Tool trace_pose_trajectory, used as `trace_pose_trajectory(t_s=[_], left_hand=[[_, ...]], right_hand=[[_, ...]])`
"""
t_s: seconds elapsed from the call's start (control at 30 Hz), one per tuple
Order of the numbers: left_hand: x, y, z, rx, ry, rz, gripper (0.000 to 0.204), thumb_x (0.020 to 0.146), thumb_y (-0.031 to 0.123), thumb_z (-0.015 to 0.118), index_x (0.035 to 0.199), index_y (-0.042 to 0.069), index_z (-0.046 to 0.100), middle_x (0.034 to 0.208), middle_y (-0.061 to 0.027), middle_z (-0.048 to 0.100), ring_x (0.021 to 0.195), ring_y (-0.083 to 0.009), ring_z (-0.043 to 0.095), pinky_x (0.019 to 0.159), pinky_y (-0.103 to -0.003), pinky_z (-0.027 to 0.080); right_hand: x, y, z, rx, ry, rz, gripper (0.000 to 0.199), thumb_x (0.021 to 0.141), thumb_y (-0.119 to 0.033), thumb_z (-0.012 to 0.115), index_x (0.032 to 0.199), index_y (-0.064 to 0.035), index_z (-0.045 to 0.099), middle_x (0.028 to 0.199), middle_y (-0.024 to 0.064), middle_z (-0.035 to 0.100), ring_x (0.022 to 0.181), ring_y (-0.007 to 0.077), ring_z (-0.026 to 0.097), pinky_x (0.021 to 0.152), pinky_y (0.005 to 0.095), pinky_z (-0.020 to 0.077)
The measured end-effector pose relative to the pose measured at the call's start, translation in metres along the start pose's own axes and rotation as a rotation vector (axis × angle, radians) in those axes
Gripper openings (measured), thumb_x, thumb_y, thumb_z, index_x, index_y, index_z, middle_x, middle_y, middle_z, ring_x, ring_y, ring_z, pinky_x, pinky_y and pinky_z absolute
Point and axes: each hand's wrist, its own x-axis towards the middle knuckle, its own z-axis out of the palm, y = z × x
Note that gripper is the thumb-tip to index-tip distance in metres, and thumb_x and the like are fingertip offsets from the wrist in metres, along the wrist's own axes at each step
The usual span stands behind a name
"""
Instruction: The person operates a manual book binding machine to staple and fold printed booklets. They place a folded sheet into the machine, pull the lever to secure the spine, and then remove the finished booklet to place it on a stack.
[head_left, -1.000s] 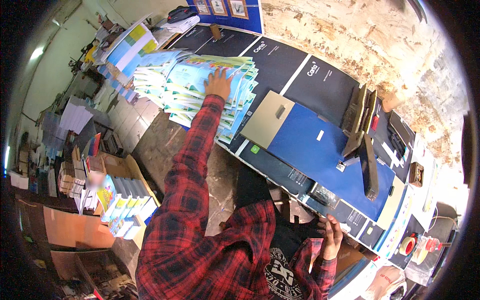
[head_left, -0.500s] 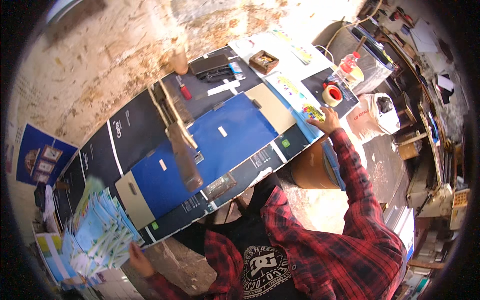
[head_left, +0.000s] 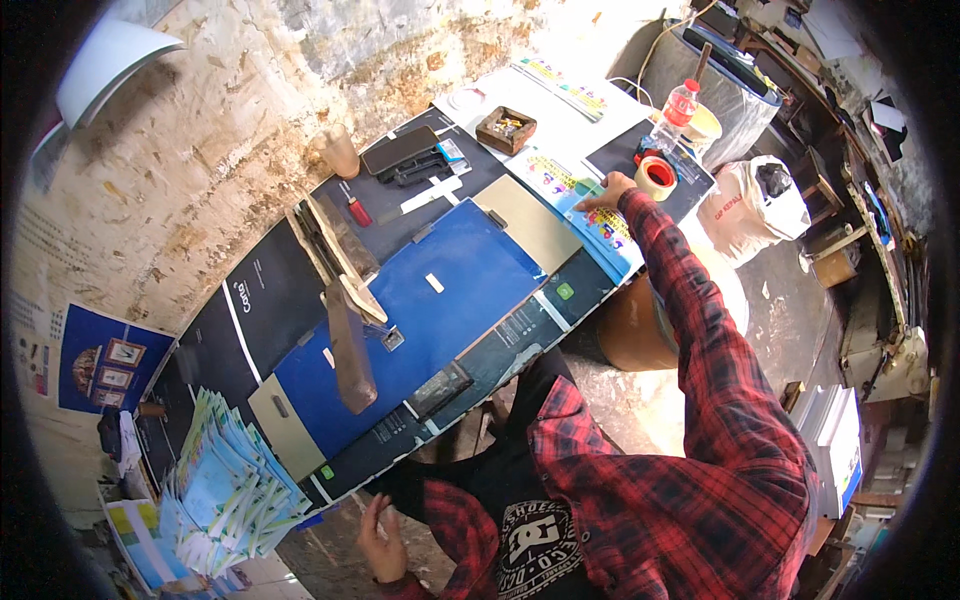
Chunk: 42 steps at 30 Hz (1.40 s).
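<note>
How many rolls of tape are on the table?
1 that I can see: the roll of tape with a red middle, just beyond the right hand and beside the plastic bottle. Clutter may hide others.

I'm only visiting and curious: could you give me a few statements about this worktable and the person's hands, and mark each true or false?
1. The right hand rests on a colourful printed sheet. True.
2. The left hand lies on the booklet stack. False: it hangs below the table edge, apart from the stack.
3. A tape roll sits just beyond the right hand. True.
4. The bottle has a blue cap. False: the cap is red.
5. The blue board is in the middle of the table. True.
</note>
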Motion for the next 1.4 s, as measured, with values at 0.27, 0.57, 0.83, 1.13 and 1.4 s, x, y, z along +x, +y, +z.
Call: trace_pose_trajectory(t_s=[0.27, 0.57, 0.83, 1.13, 1.4], left_hand=[[0.049, 0.136, 0.078, -0.164, -0.680, 0.613, 0.030, 0.091, 0.002, 0.064, 0.121, -0.001, 0.064, 0.113, -0.0156, 0.069, 0.107, -0.0247, 0.066, 0.095, -0.035, 0.049], [0.122, 0.166, 0.143, -0.116, -0.093, 0.923, 0.084, 0.084, 0.034, 0.076, 0.147, -0.002, 0.033, 0.149, -0.0253, 0.040, 0.141, -0.0391, 0.035, 0.115, -0.051, 0.026], [0.108, 0.063, 0.157, -0.678, -0.279, -0.088, 0.027, 0.094, 0.020, 0.068, 0.111, -0.001, 0.069, 0.108, -0.0061, 0.070, 0.094, -0.0162, 0.066, 0.082, -0.030, 0.052], [0.225, -0.006, 0.104, -0.727, -0.347, 0.053, 0.039, 0.102, 0.022, 0.055, 0.136, 0.003, 0.052, 0.126, -0.0089, 0.063, 0.115, -0.0222, 0.061, 0.096, -0.035, 0.050], [0.272, -0.030, 0.090, -0.477, -0.373, 0.117, 0.046, 0.095, 0.029, 0.065, 0.136, 0.013, 0.053, 0.126, -0.0059, 0.063, 0.117, -0.0210, 0.058, 0.099, -0.041, 0.047]], right_hand=[[-0.008, -0.009, 0.011, 0.289, 0.268, 0.092, 0.071, 0.072, -0.060, 0.078, 0.111, -0.0021, 0.068, 0.118, 0.0211, 0.067, 0.112, 0.0358, 0.064, 0.092, 0.0403, 0.0512], [-0.167, -0.066, -0.057, 0.601, -0.490, -0.653, 0.027, 0.090, -0.023, 0.072, 0.096, 0.0008, 0.063, 0.078, 0.0020, 0.065, 0.072, 0.0059, 0.057, 0.062, 0.0265, 0.0442], [-0.142, -0.193, 0.025, 0.015, -0.386, -1.044, 0.030, 0.081, -0.030, 0.075, 0.093, -0.0039, 0.067, 0.081, 0.0132, 0.067, 0.081, 0.0293, 0.065, 0.076, 0.0422, 0.0464], [-0.183, -0.235, 0.107, 0.034, 0.262, -0.887, 0.059, 0.086, -0.050, 0.066, 0.132, -0.0133, 0.058, 0.137, 0.0118, 0.056, 0.127, 0.0303, 0.050, 0.107, 0.0527, 0.0322], [-0.167, -0.215, 0.150, 0.024, 0.365, -0.794, 0.068, 0.092, -0.061, 0.052, 0.139, -0.0112, 0.052, 0.147, 0.0158, 0.046, 0.140, 0.0340, 0.038, 0.115, 0.0569, 0.0225]])
